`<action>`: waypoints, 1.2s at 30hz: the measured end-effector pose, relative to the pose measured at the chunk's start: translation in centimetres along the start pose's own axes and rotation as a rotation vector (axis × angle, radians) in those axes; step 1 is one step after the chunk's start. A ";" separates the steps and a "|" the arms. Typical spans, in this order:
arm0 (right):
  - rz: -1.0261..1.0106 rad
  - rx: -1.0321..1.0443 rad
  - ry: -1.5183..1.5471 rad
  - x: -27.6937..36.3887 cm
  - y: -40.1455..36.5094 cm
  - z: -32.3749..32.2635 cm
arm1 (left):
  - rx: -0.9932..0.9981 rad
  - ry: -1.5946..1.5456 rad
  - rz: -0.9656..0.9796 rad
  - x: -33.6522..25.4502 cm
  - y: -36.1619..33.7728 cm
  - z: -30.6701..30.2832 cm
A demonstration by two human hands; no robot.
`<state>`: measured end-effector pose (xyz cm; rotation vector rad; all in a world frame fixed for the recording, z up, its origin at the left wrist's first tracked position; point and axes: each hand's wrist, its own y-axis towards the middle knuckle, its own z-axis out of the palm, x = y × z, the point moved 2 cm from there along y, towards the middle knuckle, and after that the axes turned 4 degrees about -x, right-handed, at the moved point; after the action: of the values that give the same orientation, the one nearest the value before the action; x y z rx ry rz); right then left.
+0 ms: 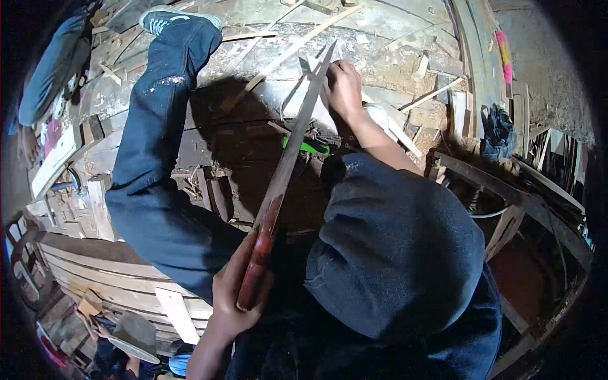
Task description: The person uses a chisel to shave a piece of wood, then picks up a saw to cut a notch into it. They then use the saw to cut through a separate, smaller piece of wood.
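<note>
My left hand [235,292] is wrapped round the reddish-brown handle of a long-bladed knife [297,136]. Its narrow blade runs up and to the right, tapering to a point. Close beside the blade's far end is my right hand [344,88], fingers curled, with the forearm passing behind my bent knee [396,247]. A pale piece of wood [320,109] shows between the blade and this hand; what the curled fingers grip is hidden. A bright green object [309,147] lies just right of the middle of the blade.
Wood strips [297,44], chips and sawdust [392,69] litter the floor around my outstretched leg [149,126]. A person in jeans [54,73] is at the far left, another person's hand [88,323] at lower left. A wooden frame [494,180] stands at right.
</note>
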<state>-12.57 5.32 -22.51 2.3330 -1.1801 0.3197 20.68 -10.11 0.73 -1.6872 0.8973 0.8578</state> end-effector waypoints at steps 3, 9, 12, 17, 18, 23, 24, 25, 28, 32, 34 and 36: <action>0.011 -0.030 0.076 -0.9 0.3 0.8 | -0.112 -0.061 0.089 0.6 1.5 0.5; 0.110 0.006 0.215 -2.5 0.5 1.7 | -0.186 -0.073 0.205 0.4 5.5 1.8; 0.154 0.027 0.139 -2.0 0.1 1.6 | -0.179 -0.065 0.217 0.8 5.8 2.7; 0.216 0.082 0.196 -1.7 0.4 1.2 | -0.130 -0.088 0.220 1.5 4.9 3.3; 0.216 0.083 0.197 -1.6 0.3 1.2 | -0.120 -0.099 0.195 1.7 4.8 3.4; 0.232 0.086 0.189 -1.8 0.4 1.5 | -0.107 -0.155 0.131 1.1 4.3 3.7; 0.224 0.071 0.212 -1.9 0.4 1.5 | -0.078 -0.250 0.054 0.9 4.1 3.6; 0.210 0.096 0.198 -2.2 0.4 1.6 | -0.083 -0.249 0.054 0.6 3.9 3.4; 0.195 0.063 0.213 -2.5 0.3 1.9 | -0.063 -0.198 0.090 0.2 3.9 3.1; 0.230 0.055 0.235 -2.0 0.4 1.5 | -0.110 -0.112 0.186 0.4 4.6 3.1; 0.260 0.065 0.223 -2.1 0.4 1.5 | -0.116 -0.119 0.113 0.6 4.8 3.4; 0.280 0.085 0.192 -1.4 0.6 0.9 | -0.097 -0.106 0.161 0.1 4.5 3.6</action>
<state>-13.92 5.49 -23.66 2.1483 -1.4193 0.6884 16.29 -7.67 -2.18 -1.6520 0.9411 1.1045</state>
